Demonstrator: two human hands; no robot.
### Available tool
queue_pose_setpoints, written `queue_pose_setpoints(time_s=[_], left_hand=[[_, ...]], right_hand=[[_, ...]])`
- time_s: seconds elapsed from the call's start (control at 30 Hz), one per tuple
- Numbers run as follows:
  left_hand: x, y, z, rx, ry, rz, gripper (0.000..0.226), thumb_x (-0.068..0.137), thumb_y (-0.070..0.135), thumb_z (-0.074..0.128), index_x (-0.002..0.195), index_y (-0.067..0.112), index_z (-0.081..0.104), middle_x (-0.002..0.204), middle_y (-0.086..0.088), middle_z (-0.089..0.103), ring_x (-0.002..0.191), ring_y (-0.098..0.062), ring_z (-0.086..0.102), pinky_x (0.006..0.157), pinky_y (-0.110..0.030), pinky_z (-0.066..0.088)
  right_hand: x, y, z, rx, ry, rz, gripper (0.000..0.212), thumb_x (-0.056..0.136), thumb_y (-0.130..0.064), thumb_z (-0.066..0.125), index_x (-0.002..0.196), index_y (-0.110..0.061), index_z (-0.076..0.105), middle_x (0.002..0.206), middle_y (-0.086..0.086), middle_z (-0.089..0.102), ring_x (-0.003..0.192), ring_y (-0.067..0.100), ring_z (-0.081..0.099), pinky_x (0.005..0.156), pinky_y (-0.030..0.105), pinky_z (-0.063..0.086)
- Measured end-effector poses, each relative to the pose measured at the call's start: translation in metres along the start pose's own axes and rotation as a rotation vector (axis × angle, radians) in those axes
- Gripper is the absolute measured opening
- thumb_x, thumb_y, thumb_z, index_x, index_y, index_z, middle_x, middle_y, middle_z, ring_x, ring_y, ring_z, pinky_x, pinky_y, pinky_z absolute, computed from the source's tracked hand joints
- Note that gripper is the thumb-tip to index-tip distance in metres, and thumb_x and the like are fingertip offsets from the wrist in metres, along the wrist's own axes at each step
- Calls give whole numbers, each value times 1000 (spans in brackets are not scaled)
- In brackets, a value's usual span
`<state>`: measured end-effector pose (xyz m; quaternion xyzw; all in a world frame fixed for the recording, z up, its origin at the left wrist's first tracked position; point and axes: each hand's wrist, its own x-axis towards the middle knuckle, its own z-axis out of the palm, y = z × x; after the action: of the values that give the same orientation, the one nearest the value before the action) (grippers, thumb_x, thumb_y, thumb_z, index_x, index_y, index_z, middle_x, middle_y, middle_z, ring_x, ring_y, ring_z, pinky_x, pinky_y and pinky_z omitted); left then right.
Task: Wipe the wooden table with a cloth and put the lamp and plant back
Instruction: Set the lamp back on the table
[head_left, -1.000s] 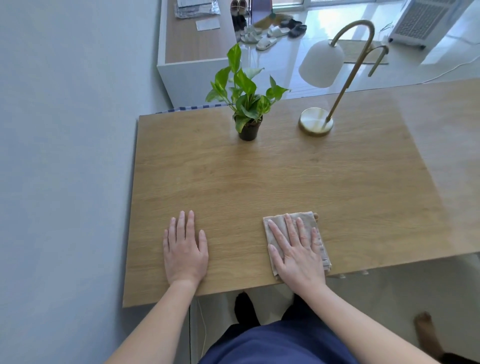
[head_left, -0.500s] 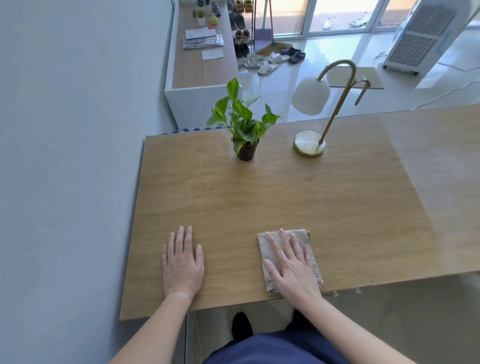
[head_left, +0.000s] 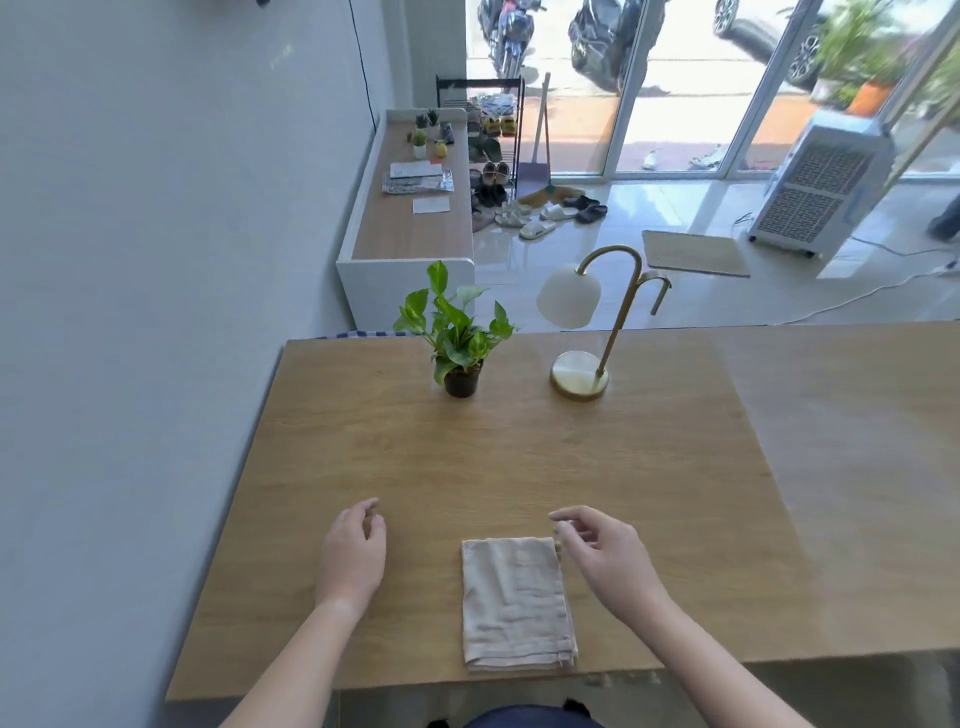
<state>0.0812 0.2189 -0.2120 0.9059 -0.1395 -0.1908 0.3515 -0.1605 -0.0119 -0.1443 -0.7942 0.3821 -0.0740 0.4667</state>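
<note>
A folded beige cloth (head_left: 517, 605) lies flat near the front edge of the wooden table (head_left: 545, 467). My right hand (head_left: 605, 553) hovers just right of the cloth's far corner, fingers loosely curled, holding nothing. To the cloth's left, my left hand (head_left: 353, 553) is raised off the table with relaxed fingers, also empty. At the table's far side stands a small green plant in a dark pot (head_left: 457, 332). To its right is a brass lamp (head_left: 597, 322) with a white shade.
A grey wall runs along the table's left side. Beyond the far edge stands a low white cabinet (head_left: 410, 234) with papers and small pots. Shoes, a doormat (head_left: 693, 254) and an air cooler (head_left: 821, 187) are on the tiled floor by glass doors.
Both hands lifted off the table; my right hand came off the cloth and now hovers beside it. The camera tilted up, showing more of the room.
</note>
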Motion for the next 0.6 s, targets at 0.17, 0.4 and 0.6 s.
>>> queue_pose_setpoints(time_s=[0.17,0.4,0.6], left_hand=[[14,75,25,-150,-39,49,29,109,23,56,135,19,69,130,-1,68,125,-22,62,107,-39,51],[17,194,46,-214,-50,209,32,110,29,56,138,22,68,129,3,70,120,-16,63,102,-35,52],[28,281,54,-218,-29,342,36,110,31,55,143,21,65,137,2,69,127,-15,63,110,-36,50]], right_hand=[[26,4,-64,13,73,3,14,101,-30,68,100,-39,78,78,-9,75,77,4,67,68,25,53],[73,4,-134,57,141,-36,15,102,-28,68,115,-30,76,101,-12,75,93,-3,68,75,14,48],[121,-2,-169,106,164,-50,28,102,-30,68,129,-22,71,109,-15,69,102,11,69,79,26,49]])
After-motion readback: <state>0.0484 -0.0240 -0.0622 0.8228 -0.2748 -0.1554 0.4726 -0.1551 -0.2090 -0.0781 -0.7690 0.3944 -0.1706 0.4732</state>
